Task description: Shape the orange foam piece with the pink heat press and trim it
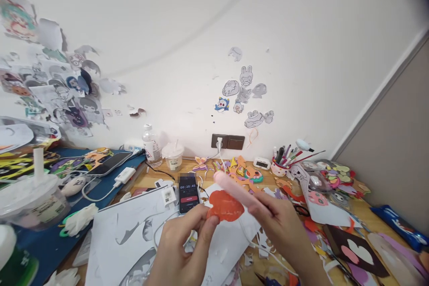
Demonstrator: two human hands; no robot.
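My left hand (pixel 179 246) pinches the edge of an orange-red paper cut-out (pixel 225 205) and holds it above the desk. My right hand (pixel 283 228) is closed around a pale pink pen-like tool (pixel 234 190) whose far end points up and left, across the top of the cut-out. Under both hands lie white paper sheets (pixel 134 232) with cut-out holes. A phone (pixel 188 193) showing a running timer rests just beyond the cut-out.
A wooden desk (pixel 365 219) strewn with coloured paper shapes and scraps. A pen cup (pixel 279 166), a water bottle (pixel 151 145), a lidded cup (pixel 173 155) and a wall socket (pixel 228 141) stand at the back. At left are a big plastic cup (pixel 31 201) and another phone (pixel 109 163).
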